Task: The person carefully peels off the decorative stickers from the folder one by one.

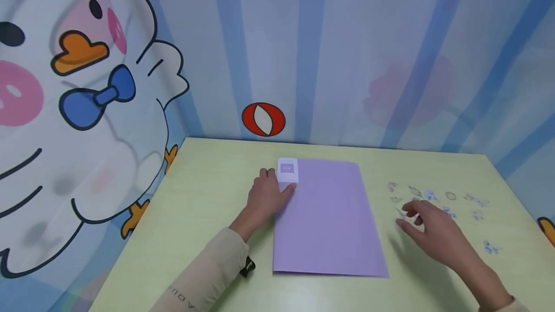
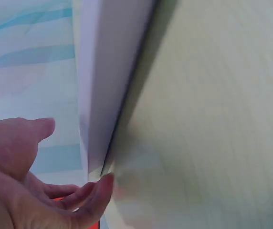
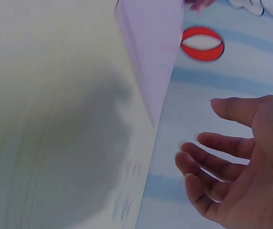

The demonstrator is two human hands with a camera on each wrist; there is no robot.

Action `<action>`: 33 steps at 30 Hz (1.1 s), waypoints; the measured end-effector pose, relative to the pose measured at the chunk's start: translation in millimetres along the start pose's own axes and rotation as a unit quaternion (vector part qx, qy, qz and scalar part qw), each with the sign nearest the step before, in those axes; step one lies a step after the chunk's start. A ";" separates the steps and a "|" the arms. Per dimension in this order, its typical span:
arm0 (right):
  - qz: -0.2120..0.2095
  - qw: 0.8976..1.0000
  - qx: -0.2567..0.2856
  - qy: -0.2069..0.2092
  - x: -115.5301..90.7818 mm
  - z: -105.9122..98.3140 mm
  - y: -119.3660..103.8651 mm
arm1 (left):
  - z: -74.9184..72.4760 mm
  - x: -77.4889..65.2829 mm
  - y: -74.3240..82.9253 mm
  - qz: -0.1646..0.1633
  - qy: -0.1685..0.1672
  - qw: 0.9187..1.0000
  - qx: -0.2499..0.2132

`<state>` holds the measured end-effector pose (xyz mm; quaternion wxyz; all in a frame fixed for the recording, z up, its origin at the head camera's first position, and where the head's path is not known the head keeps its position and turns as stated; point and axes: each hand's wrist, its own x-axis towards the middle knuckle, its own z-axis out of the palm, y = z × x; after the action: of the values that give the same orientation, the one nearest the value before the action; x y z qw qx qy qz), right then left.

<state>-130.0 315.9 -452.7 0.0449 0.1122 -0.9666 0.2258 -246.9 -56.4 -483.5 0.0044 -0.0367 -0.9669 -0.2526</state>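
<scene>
A flat purple slab point(image 1: 325, 220) with a visibly thick side lies on the table, and a white square label point(image 1: 287, 170) sits at its far left corner. My left hand point(image 1: 269, 194) is at the slab's left edge, thumb over the top beside the label and fingers along the side. In the left wrist view, the fingertips point(image 2: 107, 183) reach the far end of the slab's side. My right hand point(image 1: 438, 230) hovers over small sticker-like pieces point(image 1: 430, 194) to the right of the slab, fingers loosely bent and holding nothing.
Several small flat pieces lie scattered at the right, including a ring-shaped one point(image 1: 451, 196) and one nearer the front point(image 1: 491, 247). The pale yellow table point(image 1: 208, 196) meets a cartoon-printed backdrop point(image 1: 338, 61) along its far edge.
</scene>
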 end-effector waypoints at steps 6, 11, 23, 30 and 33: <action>-0.015 0.999 0.036 -0.023 15.4 22.6 -48.3 | 0.3 3.1 8.5 -0.047 -0.057 0.996 -0.047; -0.015 0.997 0.034 -0.068 27.9 41.3 -86.6 | 1.3 7.2 14.4 -0.071 -0.075 0.994 -0.026; -0.024 0.978 0.051 -0.202 23.4 79.3 -136.7 | 4.6 12.5 24.8 -0.089 -0.082 0.993 0.005; -0.034 0.978 0.027 -0.206 25.0 113.3 -120.5 | 3.8 5.0 23.9 -0.076 -0.048 0.995 -0.031; -0.046 0.978 0.022 -0.202 24.2 121.9 -115.8 | 0.3 1.6 21.6 -0.072 -0.032 0.994 -0.078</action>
<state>-130.5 155.7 -508.9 -0.1429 0.2007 -0.9446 0.2170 -247.0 -37.4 -473.2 -0.0473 0.0244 -0.9440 -0.3256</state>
